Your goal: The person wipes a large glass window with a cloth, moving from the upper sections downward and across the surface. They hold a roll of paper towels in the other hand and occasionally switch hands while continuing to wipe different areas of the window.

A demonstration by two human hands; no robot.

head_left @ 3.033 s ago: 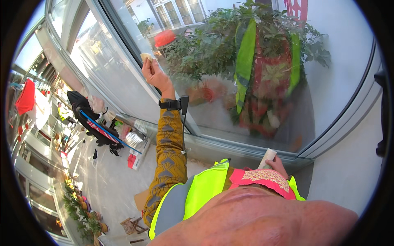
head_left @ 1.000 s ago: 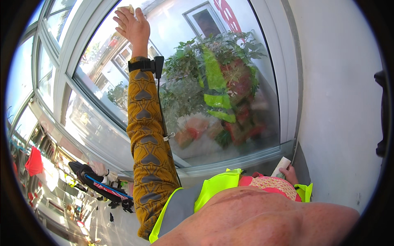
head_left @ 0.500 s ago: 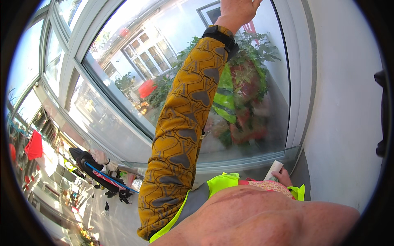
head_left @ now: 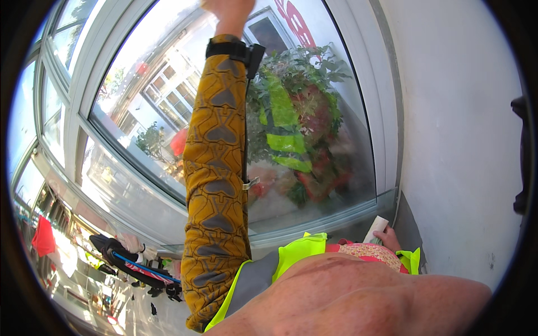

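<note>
Two bare hands at two heights: fingers of the right hand (head_left: 388, 239) close around a pale roll-shaped object (head_left: 376, 228) low at the right, while the left hand (head_left: 230, 11) reaches to the upper edge of view. Its fingers are cut off there, so whether they are spread, narrowed or gripping something cannot be told, nor whether they touch the glass. A black wrist strap (head_left: 228, 50) circles the left wrist, above a mustard-and-grey patterned sleeve (head_left: 216, 145) that crosses in front of a large window pane (head_left: 342, 193). A small clip (head_left: 252, 183) sits at the sleeve's right side. Below, a neon-yellow and grey vest (head_left: 302, 250) meets a pink collar (head_left: 367, 252) with a patterned panel, near the right hand. Leafy green plants (head_left: 314, 61) and blurred neon-yellow strips show in the glass, with a red shape (head_left: 295, 22) above the leaves. A white wall (head_left: 459, 140) stands to the right; at far left hangs a red cloth (head_left: 43, 238), with a dark bundle (head_left: 103, 245) and a blue rod (head_left: 140, 264) nearer the window.
</note>
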